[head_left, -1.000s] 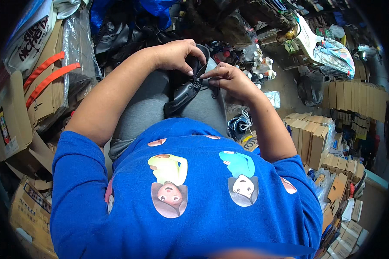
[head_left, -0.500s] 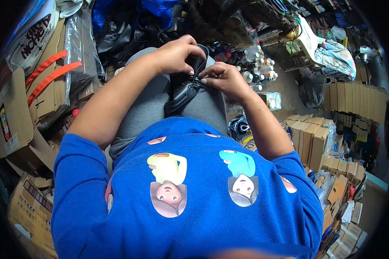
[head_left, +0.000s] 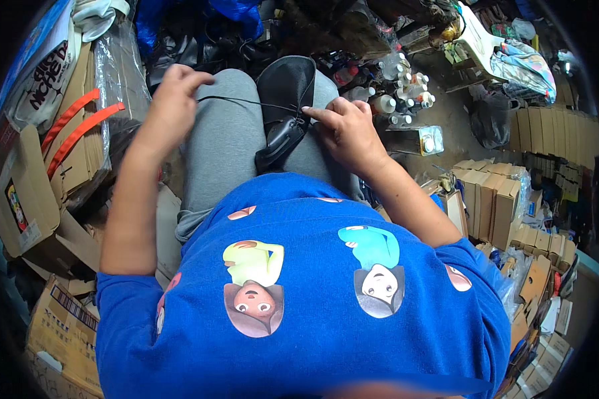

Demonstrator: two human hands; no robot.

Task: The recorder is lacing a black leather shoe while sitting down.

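Two bare hands in play, a left hand (head_left: 173, 100) and a right hand (head_left: 351, 130)! One black leather shoe (head_left: 286, 136), one stretch of black shoelace (head_left: 236, 100) running out, and two grey trouser legs (head_left: 219, 139) beneath. One blue shirt (head_left: 313, 362), and on it two large printed figures (head_left: 254, 296). Over on the left, two orange straps (head_left: 110, 111)! To the right, one white plastic chair (head_left: 476, 36), one dark plastic bag (head_left: 491, 123), and one clear rectangular container (head_left: 431, 141). The capped bottles (head_left: 384, 104)? More than six, crowded too tightly for an exact tally. Stacked cardboard cartons (head_left: 492, 206): dozens, beyond counting!
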